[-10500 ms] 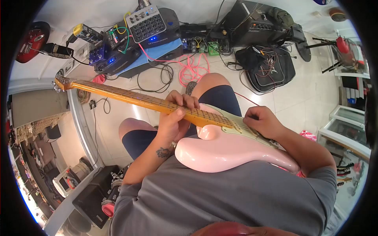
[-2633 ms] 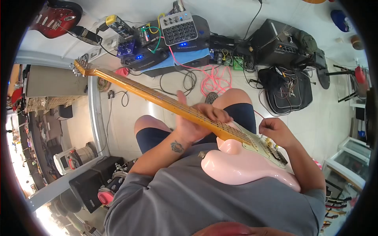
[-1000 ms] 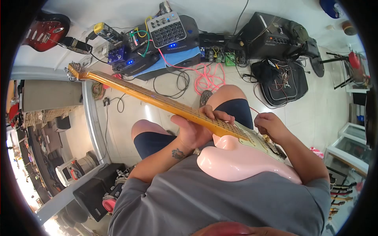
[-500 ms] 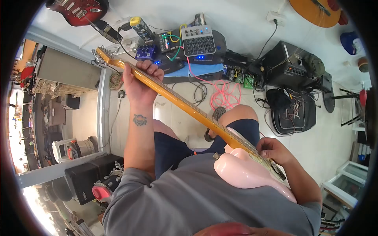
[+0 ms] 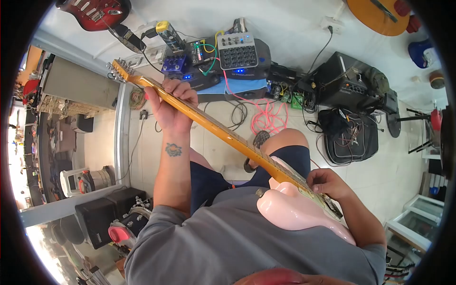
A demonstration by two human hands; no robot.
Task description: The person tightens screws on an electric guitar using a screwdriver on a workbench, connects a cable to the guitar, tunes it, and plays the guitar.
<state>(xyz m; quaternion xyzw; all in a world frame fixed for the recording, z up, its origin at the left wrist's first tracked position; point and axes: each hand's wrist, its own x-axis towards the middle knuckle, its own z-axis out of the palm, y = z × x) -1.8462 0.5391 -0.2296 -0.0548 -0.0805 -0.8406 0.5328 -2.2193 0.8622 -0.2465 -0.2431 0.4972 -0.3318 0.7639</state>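
A pink electric guitar (image 5: 297,209) with a maple-coloured neck lies across my lap, its headstock (image 5: 122,71) up at the left. My left hand (image 5: 172,105) is wrapped round the neck near the headstock, thumb behind it and fingers curled over the strings. Over the strings by the pickguard, my right hand (image 5: 328,183) has its fingers curled together; whether a pick is between them is too small to tell. The forearm hides part of the guitar's lower body.
Ahead stand a small mixer (image 5: 237,50) on a speaker, a blue pedal (image 5: 174,64) and a black amplifier (image 5: 346,80). Pink cable (image 5: 269,118) and a black bag (image 5: 351,142) lie on the floor. A red guitar (image 5: 95,12) is at upper left.
My left hand has moved up the neck from near the body to near the headstock, with the neck now tilted more steeply. My right hand stays by the strings.
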